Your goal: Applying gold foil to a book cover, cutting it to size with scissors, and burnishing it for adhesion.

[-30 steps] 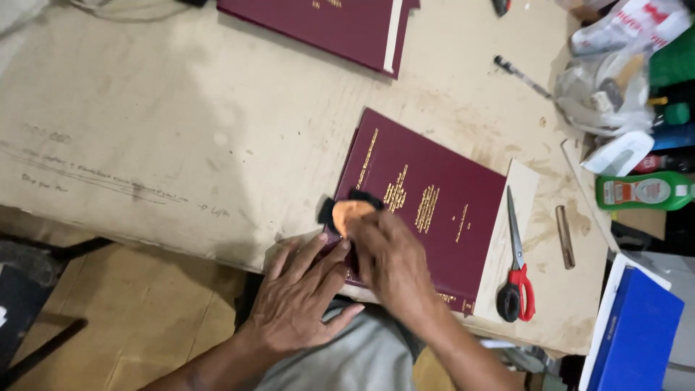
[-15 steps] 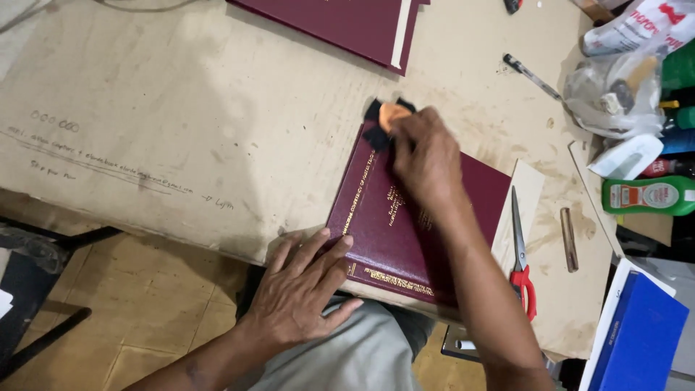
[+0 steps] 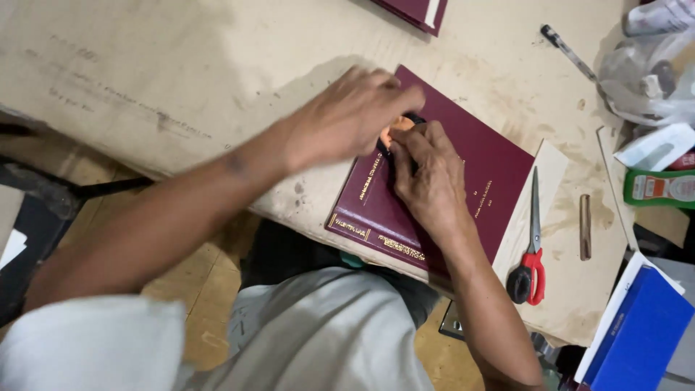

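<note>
Both sets of fingers close narrowly on an orange pad [image 3: 397,131]: right hand [image 3: 427,174] pressing it, left hand [image 3: 347,116] over it, against the maroon book [image 3: 478,166] on the worktop [image 3: 181,65]. Rubbing looks midway; scissors [image 3: 530,246] lie beside.

Red-handled scissors [image 3: 530,255], pen [image 3: 567,51], green bottle [image 3: 659,188], blue folder [image 3: 637,329]

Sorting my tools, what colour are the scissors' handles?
Red and black scissors, clearest in the head view.
</note>
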